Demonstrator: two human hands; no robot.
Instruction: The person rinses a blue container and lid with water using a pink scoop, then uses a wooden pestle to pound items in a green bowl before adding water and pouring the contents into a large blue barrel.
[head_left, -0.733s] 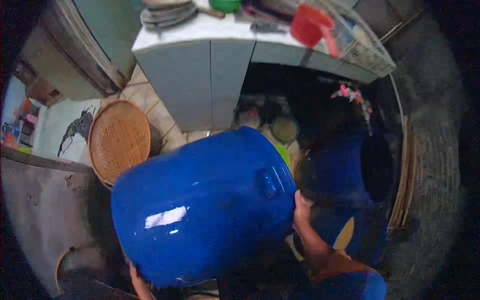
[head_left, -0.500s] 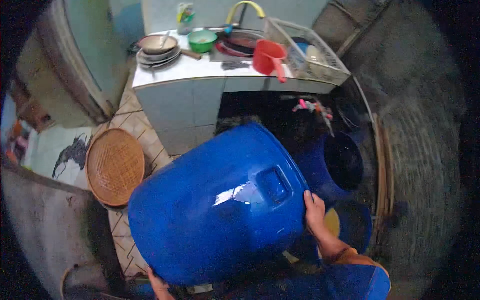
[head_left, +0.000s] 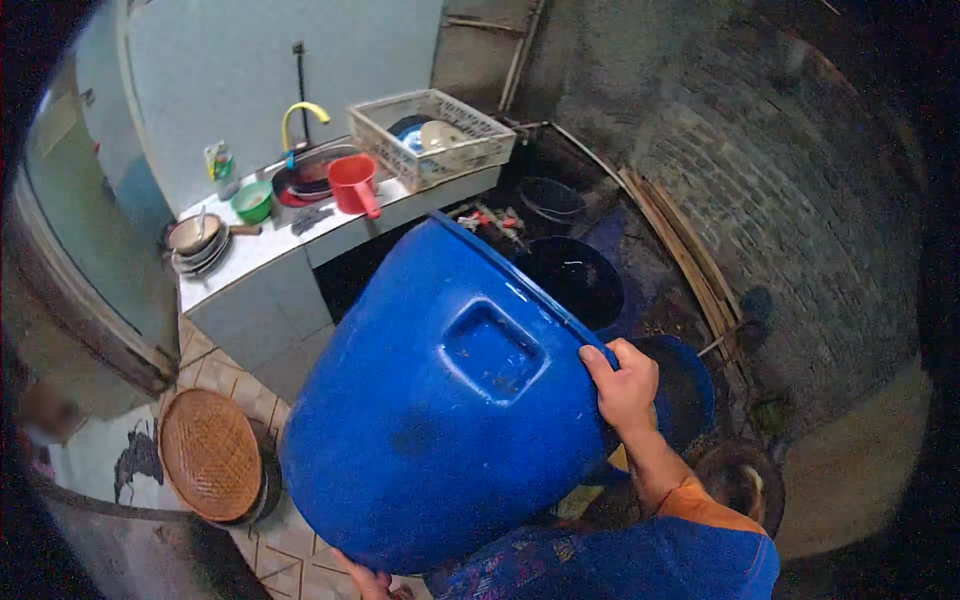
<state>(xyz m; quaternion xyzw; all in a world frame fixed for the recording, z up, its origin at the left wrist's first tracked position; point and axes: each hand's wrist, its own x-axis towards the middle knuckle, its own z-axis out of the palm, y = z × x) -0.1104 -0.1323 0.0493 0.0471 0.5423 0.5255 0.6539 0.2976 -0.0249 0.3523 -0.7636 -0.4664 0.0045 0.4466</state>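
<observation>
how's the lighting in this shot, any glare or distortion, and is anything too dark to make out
Head view: the white countertop is bright, the space beneath it nearly black; head view: small highlights glint along the rim of the blue barrel; head view: the brick wall is dim and grainy, its rows curved by the fisheye, with corners black.

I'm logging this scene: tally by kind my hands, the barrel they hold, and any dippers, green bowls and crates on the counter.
Left hand and right hand: 2
Held blue barrel: 1
Red dipper: 1
Green bowl: 1
White crate: 1
Total: 6
</observation>
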